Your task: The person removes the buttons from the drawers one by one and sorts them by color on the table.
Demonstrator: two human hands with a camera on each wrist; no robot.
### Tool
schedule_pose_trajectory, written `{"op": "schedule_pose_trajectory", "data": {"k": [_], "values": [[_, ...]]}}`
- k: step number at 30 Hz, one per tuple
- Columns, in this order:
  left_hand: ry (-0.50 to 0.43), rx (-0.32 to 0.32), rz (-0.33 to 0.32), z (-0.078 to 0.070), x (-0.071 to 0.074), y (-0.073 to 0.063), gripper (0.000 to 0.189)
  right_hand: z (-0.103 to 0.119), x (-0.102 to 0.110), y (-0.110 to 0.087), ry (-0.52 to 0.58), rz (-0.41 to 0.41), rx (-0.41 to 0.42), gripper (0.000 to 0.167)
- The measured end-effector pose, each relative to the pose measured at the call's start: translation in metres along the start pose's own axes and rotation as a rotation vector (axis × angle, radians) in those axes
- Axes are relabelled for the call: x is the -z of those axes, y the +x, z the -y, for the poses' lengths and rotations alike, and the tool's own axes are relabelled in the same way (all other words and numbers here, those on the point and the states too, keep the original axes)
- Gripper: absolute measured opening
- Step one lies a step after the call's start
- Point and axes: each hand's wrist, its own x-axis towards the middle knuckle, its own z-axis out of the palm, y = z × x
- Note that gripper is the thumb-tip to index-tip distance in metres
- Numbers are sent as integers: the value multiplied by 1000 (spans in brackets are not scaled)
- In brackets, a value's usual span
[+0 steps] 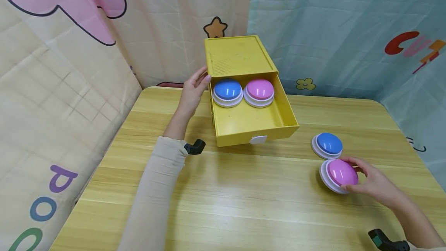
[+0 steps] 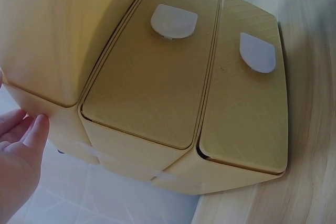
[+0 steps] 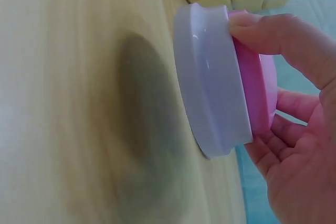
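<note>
Held up off the table by my right hand is a pink buzzer button with a white base; thumb and fingers grip its rim. In the right wrist view its base is tilted, apart from its shadow. A blue buzzer button rests on the table just behind it. My left hand touches the left side of a yellow drawer unit with its fingertips. The unit's top drawer is pulled out. Inside, at the back, another blue button and another pink button stand side by side.
Below the pulled-out drawer, two closed drawers with white handles show in the left wrist view. The wooden table meets printed curtains at the back and sides. Each wrist carries a black camera mount.
</note>
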Motion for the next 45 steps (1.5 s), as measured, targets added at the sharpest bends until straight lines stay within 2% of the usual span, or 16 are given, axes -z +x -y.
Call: {"op": "schedule_pose_trajectory", "data": {"k": [3,11,24,32,35,39,45], "values": [[-2,0,1,0,0,-1,47,-6,-7,-6,-1,5,-17,66],[17,-10,6,1,-1,-2,48,-14,-22,-18,10,-28,19,68],[33,-12,1,-1,-2,-2,48,-6,-16,-12,-14,56,-18,76],[45,-3,-3,-1,-2,-1,48,14,1,16,78,-1,115,76],[39,6,-7,-2,-1,-1,48,28,8,32,111,-10,161,78],[24,22,-10,-4,-2,-2,48,50,17,55,174,-19,265,80],[27,24,-8,-5,-2,-2,49,84,33,86,238,12,372,80]]}}
